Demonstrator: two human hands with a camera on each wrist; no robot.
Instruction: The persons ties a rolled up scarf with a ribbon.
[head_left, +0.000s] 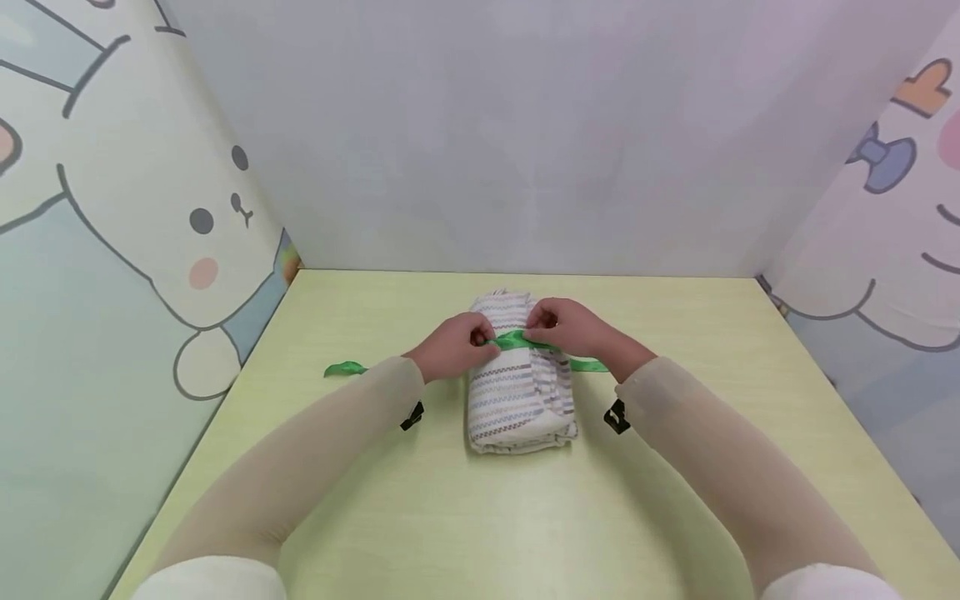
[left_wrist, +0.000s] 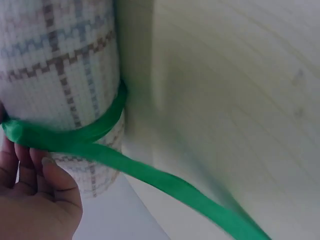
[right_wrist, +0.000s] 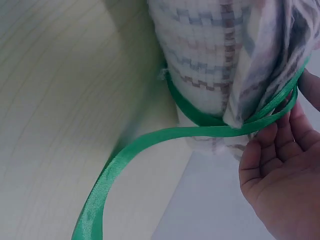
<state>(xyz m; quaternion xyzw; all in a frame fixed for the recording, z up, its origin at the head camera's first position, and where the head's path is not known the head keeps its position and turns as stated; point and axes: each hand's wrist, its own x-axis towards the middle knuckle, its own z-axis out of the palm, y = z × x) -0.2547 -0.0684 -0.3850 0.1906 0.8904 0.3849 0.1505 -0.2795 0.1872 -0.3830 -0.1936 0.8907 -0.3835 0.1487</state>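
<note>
A: How far along is this looking?

B: About midway, I'd judge. The cloth bundle [head_left: 501, 408], striped and folded, is lying at twelve o'clock from the person on the desk [head_left: 420, 517], and the green ribbon [head_left: 514, 340] is encircling its middle. Tying seems to be what is remaining; whether a knot is forming between the fingertips, I cannot tell.

A: What are the hands doing?

B: Both are gripping. The left hand [head_left: 459, 343], at nine o'clock from the ribbon's crossing, is pinching the ribbon between finger and thumb; the right hand [head_left: 573, 327], toward three, is pinching it too.

A: How are the views differing?

B: The head view is showing both hands together, plus a loose end [head_left: 345, 368] lying out toward nine o'clock. Another stretch is emerging toward three, partly hidden by the right arm [head_left: 697, 450].

A: And the wrist views?

B: The left one is revealing the ribbon curving around the bundle's side, while a separate length is trailing toward five o'clock. The right one is exposing the cloth's overlapping folds [right_wrist: 260, 65] up close, and a length is running out of frame toward seven.
</note>
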